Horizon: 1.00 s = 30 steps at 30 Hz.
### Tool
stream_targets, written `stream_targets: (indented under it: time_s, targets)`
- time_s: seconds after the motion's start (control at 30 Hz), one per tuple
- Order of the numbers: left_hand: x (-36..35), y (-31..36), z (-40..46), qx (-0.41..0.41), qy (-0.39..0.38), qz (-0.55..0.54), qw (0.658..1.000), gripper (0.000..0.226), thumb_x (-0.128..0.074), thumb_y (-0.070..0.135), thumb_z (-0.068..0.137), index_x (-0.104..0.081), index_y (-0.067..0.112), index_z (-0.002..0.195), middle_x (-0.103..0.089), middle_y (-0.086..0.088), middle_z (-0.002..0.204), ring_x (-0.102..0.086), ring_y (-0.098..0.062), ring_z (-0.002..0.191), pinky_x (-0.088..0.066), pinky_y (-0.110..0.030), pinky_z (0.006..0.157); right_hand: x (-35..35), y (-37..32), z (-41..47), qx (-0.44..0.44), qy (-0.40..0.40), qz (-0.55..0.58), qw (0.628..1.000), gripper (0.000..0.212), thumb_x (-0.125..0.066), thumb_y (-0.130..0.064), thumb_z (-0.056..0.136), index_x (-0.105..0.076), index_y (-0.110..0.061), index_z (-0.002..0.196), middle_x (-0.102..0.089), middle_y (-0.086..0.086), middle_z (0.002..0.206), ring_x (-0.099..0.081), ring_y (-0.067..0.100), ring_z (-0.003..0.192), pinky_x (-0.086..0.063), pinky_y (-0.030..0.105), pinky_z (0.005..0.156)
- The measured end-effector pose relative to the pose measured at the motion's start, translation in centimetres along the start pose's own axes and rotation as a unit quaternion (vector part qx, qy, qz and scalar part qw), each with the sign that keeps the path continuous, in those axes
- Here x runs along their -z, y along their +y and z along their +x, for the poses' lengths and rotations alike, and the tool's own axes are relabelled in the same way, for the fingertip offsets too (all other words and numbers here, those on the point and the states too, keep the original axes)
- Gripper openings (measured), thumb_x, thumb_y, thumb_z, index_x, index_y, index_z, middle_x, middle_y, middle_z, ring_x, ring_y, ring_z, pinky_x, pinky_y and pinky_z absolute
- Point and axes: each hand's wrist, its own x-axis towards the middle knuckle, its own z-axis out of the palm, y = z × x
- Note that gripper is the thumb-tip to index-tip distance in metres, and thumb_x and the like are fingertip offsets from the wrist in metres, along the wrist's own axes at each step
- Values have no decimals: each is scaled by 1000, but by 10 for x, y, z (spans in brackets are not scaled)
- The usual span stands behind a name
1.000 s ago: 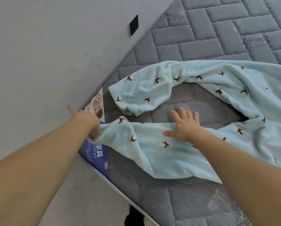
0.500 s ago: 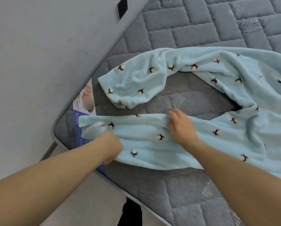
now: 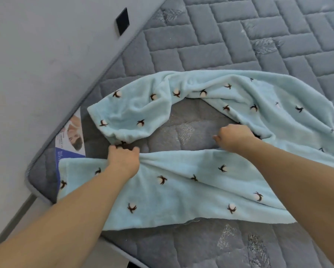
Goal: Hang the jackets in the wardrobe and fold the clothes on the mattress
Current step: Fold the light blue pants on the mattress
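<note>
At the far left, a printed label (image 3: 71, 135) marks the corner of the grey quilted mattress (image 3: 239, 45); just right of it the left hand (image 3: 123, 161) bunches the upper edge of the near leg of pale blue fleece trousers (image 3: 181, 190), probably to lift it over the far leg; at centre-right the right hand (image 3: 234, 139) pinches that same edge near the crotch, so the fold stays even.

Free room: bare mattress (image 3: 239, 45) lay beyond the garment (image 3: 181, 190), and in the gap between its two legs.
Obstacles: wall (image 3: 36, 55) ran along the mattress's left edge.
</note>
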Motion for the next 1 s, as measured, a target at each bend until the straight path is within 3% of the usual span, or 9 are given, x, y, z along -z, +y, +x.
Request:
stream_targets:
  time_s: [0.1, 0.2, 0.3, 0.37, 0.5, 0.6, 0.67, 0.77, 1.0]
  targets:
    - [18, -12, 7, 79, 115, -170, 975, 35, -48, 41, 84, -51, 17, 109, -59, -8, 115, -55, -32, 107, -40, -44, 87, 2, 9, 12, -2, 149, 27, 988, 16, -42, -29, 99, -55, -21, 94, -59, 1, 98, -55, 23, 86, -48, 36, 73]
    - [51, -39, 27, 318, 212, -539, 751, 71, -56, 66, 66, -37, 20, 117, -48, -10, 123, -52, -37, 110, -41, -43, 80, 9, -9, 26, -39, 180, 75, 980, 56, -47, -33, 92, -31, -19, 143, -35, 11, 141, -40, 33, 125, -35, 46, 100]
    - [73, -42, 50, 367, 11, -692, 621, 96, -73, 53, 71, -14, 33, 144, -35, -5, 134, -49, -35, 109, -53, -49, 81, 27, -38, 43, -68, 126, 115, 983, 80, -53, -33, 88, -10, -19, 154, -17, 11, 154, -23, 35, 139, -20, 54, 114]
    - [73, -31, 62, 305, -1, -704, 641, 70, -65, 21, 86, -24, 23, 142, -42, -12, 133, -53, -34, 102, -57, -47, 82, 33, -54, 51, -87, 114, 137, 980, 80, -55, -31, 87, -13, -17, 152, -18, 12, 155, -22, 34, 140, -18, 56, 115]
    - [89, -85, 60, 257, 296, -385, 836, 42, -58, 10, 87, -46, 10, 128, -40, -23, 132, -49, -43, 109, -43, -43, 83, 45, -52, 60, -120, 135, 142, 973, 66, -52, -19, 84, -22, -17, 143, -26, 9, 142, -25, 32, 133, -25, 63, 108]
    - [90, -123, 45, 323, 113, -109, 933, 55, -50, 18, 88, -34, 13, 141, -19, -20, 148, -24, -42, 134, -30, -67, 104, 41, -31, 60, -160, 108, 178, 965, 69, -55, -17, 84, -19, -19, 142, -27, 9, 139, -30, 32, 129, -37, 57, 100]
    - [96, -99, 47, 216, 85, -13, 973, 62, -47, 23, 86, -26, 16, 144, -5, -16, 156, -7, -37, 143, -11, -72, 111, 35, -16, 61, -184, 89, 197, 959, 70, -56, -18, 86, -17, -19, 145, -29, 11, 140, -38, 34, 124, -41, 48, 94]
    - [112, -26, 70, -13, 162, -90, 983, 68, -54, 36, 83, -23, 25, 142, -13, -10, 155, -18, -32, 139, -25, -62, 109, 23, 2, 70, -178, 120, 131, 968, 63, -52, -18, 88, -23, -17, 144, -43, 12, 130, -48, 33, 114, -40, 42, 91]
    - [142, 25, 127, -55, 220, -86, 970, 30, -46, 7, 92, -45, 14, 122, -48, -11, 126, -48, -34, 114, -46, -44, 76, -6, 36, 75, -285, 124, 215, 926, 52, -51, -44, 91, -38, -11, 129, -39, 17, 132, -39, 37, 122, -39, 50, 98]
